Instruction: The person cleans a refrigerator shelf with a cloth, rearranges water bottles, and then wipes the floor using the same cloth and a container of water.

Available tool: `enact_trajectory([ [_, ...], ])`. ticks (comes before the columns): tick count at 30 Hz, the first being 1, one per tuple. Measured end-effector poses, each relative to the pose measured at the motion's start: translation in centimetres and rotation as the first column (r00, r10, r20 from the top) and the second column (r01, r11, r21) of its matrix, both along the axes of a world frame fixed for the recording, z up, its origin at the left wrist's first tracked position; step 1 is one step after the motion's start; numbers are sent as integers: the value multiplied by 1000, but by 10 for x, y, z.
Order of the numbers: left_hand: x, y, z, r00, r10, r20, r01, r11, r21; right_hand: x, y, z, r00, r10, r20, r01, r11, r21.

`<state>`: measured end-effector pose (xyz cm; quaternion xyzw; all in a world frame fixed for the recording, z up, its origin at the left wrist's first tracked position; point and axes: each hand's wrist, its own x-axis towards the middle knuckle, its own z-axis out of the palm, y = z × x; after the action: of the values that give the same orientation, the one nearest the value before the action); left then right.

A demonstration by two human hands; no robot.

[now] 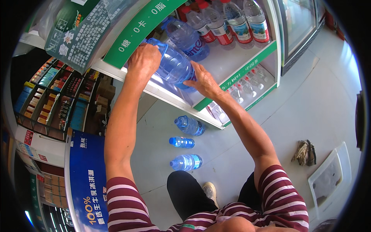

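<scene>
A large blue-tinted plastic water bottle (pixel 175 65) stands tilted in the picture on the shelf unit's upper level. My left hand (pixel 145 59) is closed about the handle at its top, and the fingers are partly hidden behind the knuckles. Low on the same bottle, my right hand (pixel 204 81) holds its side near the base, thumb and fingers spread against the label. Just behind it is a second large blue water bottle (pixel 188 39). Farther along that shelf are several clear bottles (pixel 242 32) with red caps and labels.
Below, smaller clear bottles (pixel 249 84) fill the lower shelf (pixel 262 92). A large bottle (pixel 189 125), a small blue-capped bottle (pixel 182 142) and another bottle (pixel 186 162) are on the floor. To the right are a crumpled cloth (pixel 305 153) and a white plastic tub (pixel 327 177); a blue freezer (pixel 87 162) stands left.
</scene>
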<state>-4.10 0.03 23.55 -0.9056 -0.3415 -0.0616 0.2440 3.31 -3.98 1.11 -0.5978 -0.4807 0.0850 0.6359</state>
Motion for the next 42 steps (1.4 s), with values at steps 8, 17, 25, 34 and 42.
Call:
enact_trajectory([
  [8,4,10,-24,994,29,108,-39,995,93,-25,5,5,988,-143,53,146,988,-52],
  [17,-64,-70,-53,816,-550,175,541,835,102,-19,13,-13,997,71,-40,-68,994,83],
  [25,-213,-52,-85,970,201,139,-57,737,-673,29,24,-19,996,-56,77,53,998,34],
  [34,-399,-50,-343,813,534,233,-23,430,-903,28,-37,29,984,127,126,-103,978,-183],
  [42,-368,-47,-376,369,631,682,433,533,-727,12,-31,35,921,189,341,-137,976,-170],
])
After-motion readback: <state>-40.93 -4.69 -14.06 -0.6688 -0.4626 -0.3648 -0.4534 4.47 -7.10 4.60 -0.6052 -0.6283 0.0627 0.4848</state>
